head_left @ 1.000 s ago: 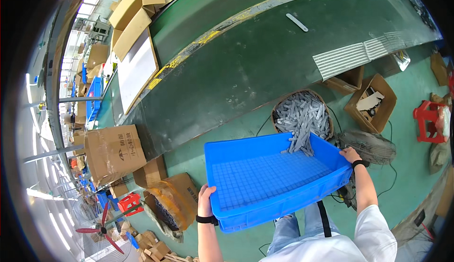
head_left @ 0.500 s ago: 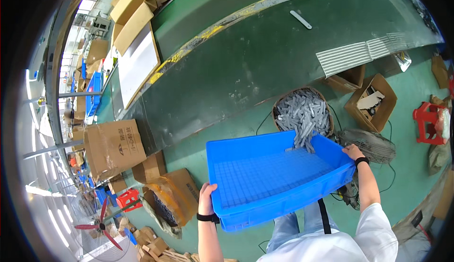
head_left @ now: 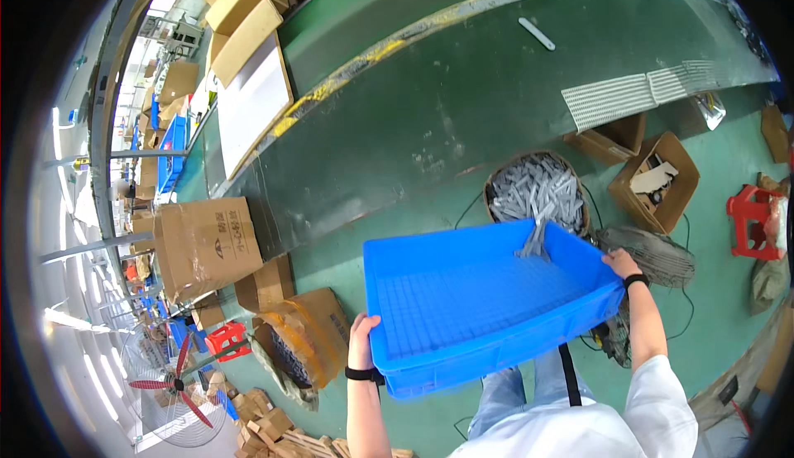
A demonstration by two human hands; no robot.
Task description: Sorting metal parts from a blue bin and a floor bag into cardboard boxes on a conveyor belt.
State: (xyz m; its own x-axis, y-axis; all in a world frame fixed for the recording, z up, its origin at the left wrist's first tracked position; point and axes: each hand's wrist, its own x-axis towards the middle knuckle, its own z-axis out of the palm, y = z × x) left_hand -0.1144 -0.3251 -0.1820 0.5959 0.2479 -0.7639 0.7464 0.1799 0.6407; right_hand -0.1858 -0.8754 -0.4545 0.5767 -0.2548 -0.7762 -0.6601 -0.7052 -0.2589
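Observation:
Both hands grip a large blue plastic crate (head_left: 463, 367) in front of me, tilted away toward its far right corner. My left hand (head_left: 361, 341) is closed on its near left end. My right hand (head_left: 619, 264) clasps its right rim. A small heap of grey strip-like pieces (head_left: 536, 243) lies at the far right corner, and pieces run over the rim there. Just beyond stands a round basket or bin (head_left: 490, 202) filled with similar grey pieces (head_left: 538, 189). Most of the crate's ribbed floor is bare.
A long dark green bench (head_left: 372, 144) runs beyond the crate, with perforated metal strips (head_left: 608, 101) and a pale bar (head_left: 538, 34) on it. A floor fan (head_left: 653, 255) stands by my right hand. Cardboard boxes (head_left: 211, 243) are at left, an open carton (head_left: 653, 185) and red stool (head_left: 751, 218) at right.
Fewer grey pieces remain in the crate's far right corner; they have slid out over the rim into the bin. Both hands keep their hold.

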